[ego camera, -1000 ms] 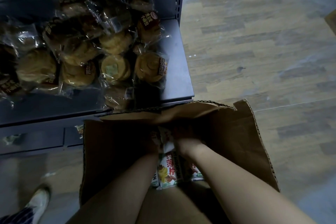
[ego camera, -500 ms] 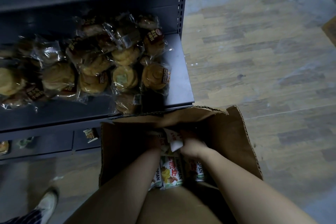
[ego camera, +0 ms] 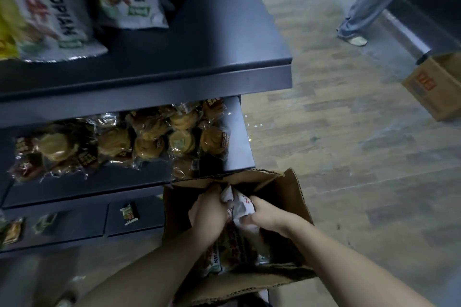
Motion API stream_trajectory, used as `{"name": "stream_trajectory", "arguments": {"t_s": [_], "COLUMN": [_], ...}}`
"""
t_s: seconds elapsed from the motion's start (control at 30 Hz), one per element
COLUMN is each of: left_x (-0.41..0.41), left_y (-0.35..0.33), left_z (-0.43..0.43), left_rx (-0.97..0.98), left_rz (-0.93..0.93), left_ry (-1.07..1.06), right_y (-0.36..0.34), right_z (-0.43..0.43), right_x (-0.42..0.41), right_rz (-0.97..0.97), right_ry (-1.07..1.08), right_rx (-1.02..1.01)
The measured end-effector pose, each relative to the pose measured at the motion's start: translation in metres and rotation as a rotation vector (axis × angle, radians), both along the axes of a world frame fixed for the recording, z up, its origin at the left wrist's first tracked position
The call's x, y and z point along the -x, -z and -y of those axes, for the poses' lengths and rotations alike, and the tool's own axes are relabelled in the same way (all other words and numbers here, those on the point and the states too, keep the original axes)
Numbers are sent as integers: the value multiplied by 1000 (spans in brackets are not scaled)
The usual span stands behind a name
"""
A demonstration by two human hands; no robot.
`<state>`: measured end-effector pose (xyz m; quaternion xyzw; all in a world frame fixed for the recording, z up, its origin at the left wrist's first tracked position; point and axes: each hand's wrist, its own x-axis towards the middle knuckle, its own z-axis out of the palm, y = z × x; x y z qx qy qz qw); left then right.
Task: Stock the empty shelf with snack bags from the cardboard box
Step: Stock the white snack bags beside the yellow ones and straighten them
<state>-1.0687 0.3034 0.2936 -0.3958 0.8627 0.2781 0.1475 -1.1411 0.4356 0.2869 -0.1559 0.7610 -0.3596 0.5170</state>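
At the far left, two stocked bags (ego camera: 50,12) lie on the upper shelf (ego camera: 219,40), whose right part is bare. That bare stretch is judged to be the place that is to be filled. Below it, the lower shelf (ego camera: 239,137) is covered with wrapped pastries (ego camera: 149,142), which are best left undisturbed.

Lower and further right, the left hand (ego camera: 205,212) is sunk into the open cardboard box (ego camera: 294,202), with its fingers curled against the left edge of a crumpled white snack bag (ego camera: 240,205). The same bag is gripped from the other side by the right hand (ego camera: 268,215), whose fingers are curled round its bunched top. The bag is held at the mouth of the box, just under the far flap, and more packed bags (ego camera: 217,260) are seen beneath it.

The lift is best made straight up, so that the far flap and the front lip of the lower shelf are cleared. The grip should be kept on the bunched top and not on the belly, so that the contents are not crushed. If neighbouring bags are dragged up, they can be pressed back with one hand. The bag is then best laid beside the stocked bags, with its print turned the same way.

At the far right, a second carton (ego camera: 434,90) stands on the floor (ego camera: 349,157), well apart, and need not be touched.
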Motion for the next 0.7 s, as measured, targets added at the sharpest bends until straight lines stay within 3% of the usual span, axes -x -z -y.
{"name": "stream_trajectory", "arguments": {"t_s": [0.27, 0.4, 0.5, 0.57, 0.7], "left_x": [4, 4, 4, 3, 5], "left_y": [-97, -160, -202, -225, -261], "left_z": [10, 24, 33, 36, 37], "left_rx": [-47, -139, -190, -309, -519], "left_rz": [-386, -391, -375, -494, -678], "left_ry": [253, 438, 444, 409, 270], "right_y": [-89, -127, -157, -172, -204], "right_z": [-29, -49, -51, -47, -33], "right_x": [14, 22, 23, 24, 16], "right_rz": [266, 357, 326, 291, 632], "right_ry": [97, 206, 271, 306, 356], "right_rx": [-3, 58, 55, 133, 343]}}
